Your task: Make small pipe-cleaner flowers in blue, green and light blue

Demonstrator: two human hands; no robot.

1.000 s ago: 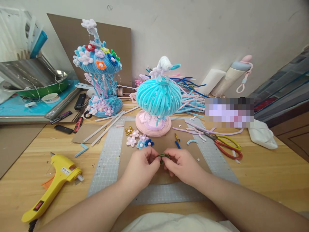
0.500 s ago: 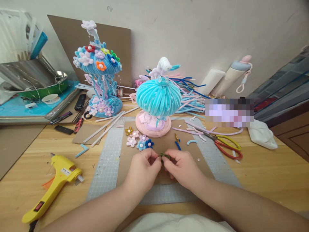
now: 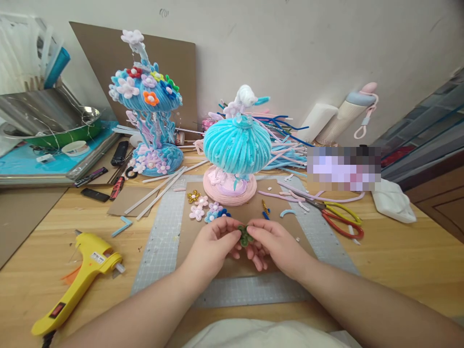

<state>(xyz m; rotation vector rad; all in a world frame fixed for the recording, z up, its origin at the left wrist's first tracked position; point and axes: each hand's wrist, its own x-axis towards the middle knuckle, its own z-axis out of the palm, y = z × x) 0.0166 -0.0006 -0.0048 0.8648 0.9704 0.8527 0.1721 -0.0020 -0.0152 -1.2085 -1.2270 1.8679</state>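
A small dark green pipe-cleaner flower (image 3: 245, 236) is pinched between my left hand (image 3: 212, 249) and my right hand (image 3: 275, 246), just above a brown cardboard sheet (image 3: 253, 212) lying on a grey cutting mat (image 3: 163, 241). Both hands are closed on it with thumb and fingertips. Beyond my hands lie several small finished flowers (image 3: 208, 212) in pink, blue and gold. A turquoise pipe-cleaner dome on a pink base (image 3: 237, 147) stands behind them.
A yellow glue gun (image 3: 81, 275) lies at the front left. Red-and-yellow scissors (image 3: 339, 217) lie to the right. A taller blue flowered pipe-cleaner sculpture (image 3: 148, 106) stands back left, with loose pipe cleaners (image 3: 286, 140) heaped behind the dome. A white cloth (image 3: 393, 200) lies far right.
Both hands have lifted slightly and turned the green piece, so its flower shape now faces me. My right fingers have spread a little below it.
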